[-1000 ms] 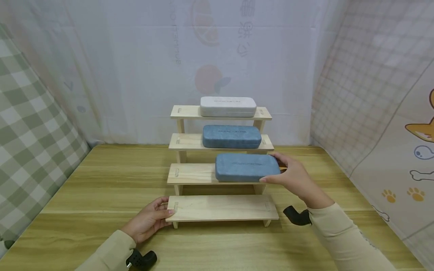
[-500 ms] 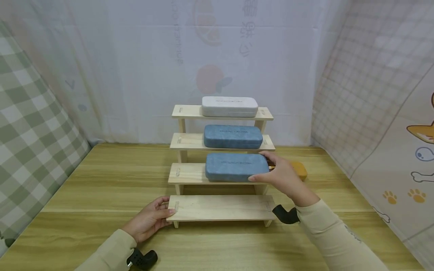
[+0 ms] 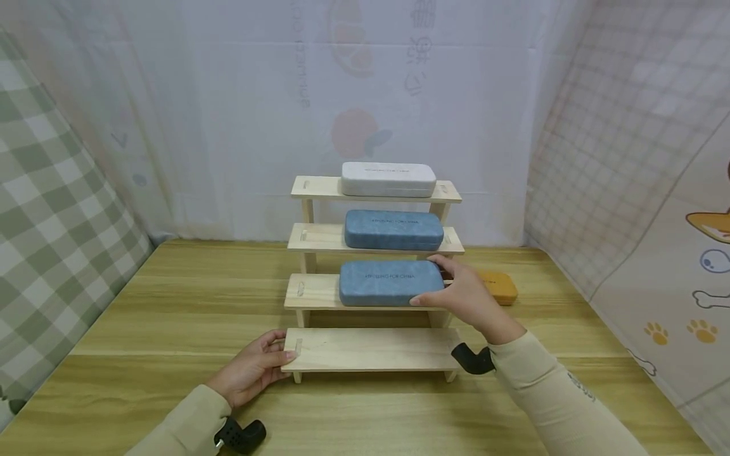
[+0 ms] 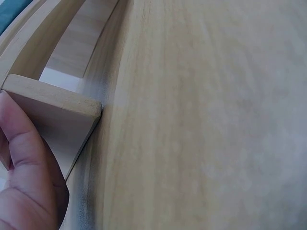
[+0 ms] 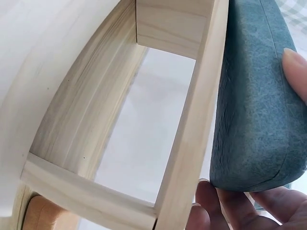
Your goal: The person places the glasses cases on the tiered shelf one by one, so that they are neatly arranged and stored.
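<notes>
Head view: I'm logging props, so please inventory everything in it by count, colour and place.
Table: 1, yellowish wood, foreground
Stand: 1, pale wood, on table
White case: 1, white, top tier
Upper blue case: 1, blue, second tier
Lower blue case: 1, blue, third tier
Orange case: 1, orange, table right of stand
Curtain: 1, whitish, behind
Checked cloth: 1, green-white, left
Printed cloth: at least 1, whitish, right
Wrist devices: 2, black, both wrists
Sleeves: 2, cream, both forearms
Left hand: 1, bare, gripping bottom tier's left end
Right hand: 1, bare, gripping lower blue case
</notes>
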